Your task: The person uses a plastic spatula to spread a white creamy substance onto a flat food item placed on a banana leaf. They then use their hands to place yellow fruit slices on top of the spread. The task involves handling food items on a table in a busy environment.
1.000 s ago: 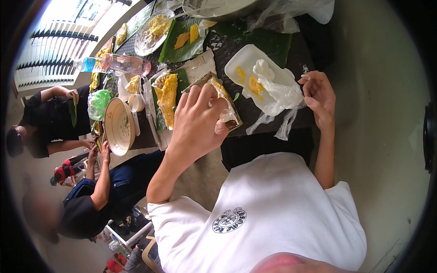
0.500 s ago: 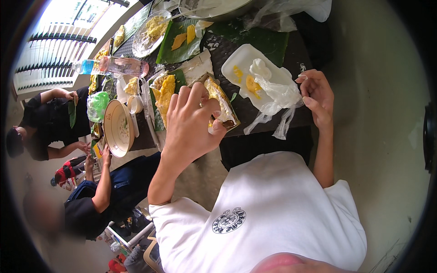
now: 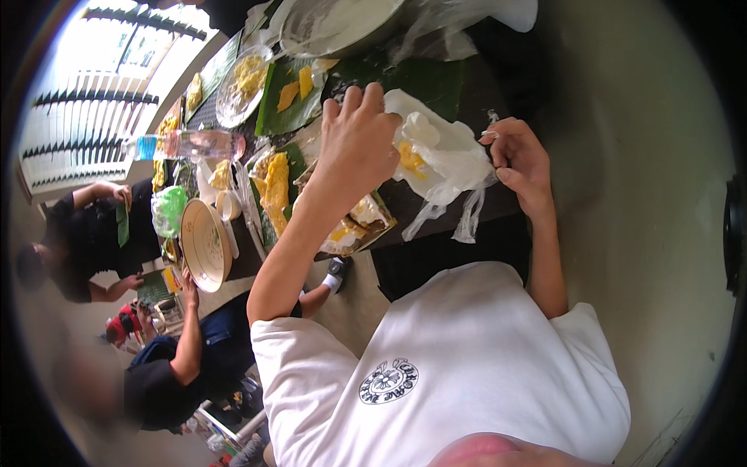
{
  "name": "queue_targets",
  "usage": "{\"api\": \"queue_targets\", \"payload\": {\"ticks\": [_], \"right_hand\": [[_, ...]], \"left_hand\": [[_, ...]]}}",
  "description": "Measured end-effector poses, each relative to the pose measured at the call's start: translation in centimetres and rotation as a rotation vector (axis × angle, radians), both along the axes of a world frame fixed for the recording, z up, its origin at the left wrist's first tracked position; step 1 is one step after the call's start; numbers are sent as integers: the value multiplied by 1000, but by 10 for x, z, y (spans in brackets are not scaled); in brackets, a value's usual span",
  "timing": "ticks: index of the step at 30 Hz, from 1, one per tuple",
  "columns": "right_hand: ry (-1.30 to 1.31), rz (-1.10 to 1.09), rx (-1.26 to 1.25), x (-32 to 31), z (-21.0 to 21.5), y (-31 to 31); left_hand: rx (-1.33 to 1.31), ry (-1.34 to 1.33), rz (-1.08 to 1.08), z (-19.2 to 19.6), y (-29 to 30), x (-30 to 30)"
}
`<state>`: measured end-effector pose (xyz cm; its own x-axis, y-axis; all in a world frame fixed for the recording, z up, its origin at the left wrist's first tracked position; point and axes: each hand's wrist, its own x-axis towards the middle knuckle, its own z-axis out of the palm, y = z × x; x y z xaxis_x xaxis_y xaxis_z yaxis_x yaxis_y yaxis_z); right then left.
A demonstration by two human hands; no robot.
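My left hand (image 3: 362, 140) hovers over the table beside the foam tray. Its fingers are curled downward and the tips are hidden, so what they pinch does not show. Beneath my left forearm lies a shallow box (image 3: 377, 233) with white and yellow food in it. My right hand (image 3: 523, 162) is raised at the table's right edge, its fingers loosely bent and apart, with white bits stuck to the fingertips. Between the hands a white foam tray (image 3: 401, 103) carries yellow scraps (image 3: 412, 161) and a crumpled clear plastic bag (image 3: 459, 159).
A banana leaf (image 3: 272, 109) with yellow slices lies at the back. A large basin (image 3: 342, 31), a plate of yellow food (image 3: 249, 78), a bottle (image 3: 202, 145) and a cream bowl (image 3: 205, 245) stand around. Two people in dark clothes are at the left.
My left hand has moved away from the box, farther across the table toward the foam tray, uncovering part of the box. My right hand keeps nearly the same pose.
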<state>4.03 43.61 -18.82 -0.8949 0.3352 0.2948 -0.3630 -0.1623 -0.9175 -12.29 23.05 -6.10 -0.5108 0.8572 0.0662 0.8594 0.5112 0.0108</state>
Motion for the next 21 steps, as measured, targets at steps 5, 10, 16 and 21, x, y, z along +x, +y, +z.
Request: {"api": "queue_targets", "payload": {"ticks": [5, 10, 16, 21], "right_hand": [[12, 20, -17, 0, 4, 0], [28, 31, -3, 1, 4, 2], [30, 21, 11, 1, 6, 1], [20, 6, 28, 0, 2, 0]], "left_hand": [[40, -55, 10, 7, 4, -7], [80, -65, -18, -3, 2, -17], [86, 6, 66, 6, 4, -8], [163, -129, -10, 6, -9, -20]]}}
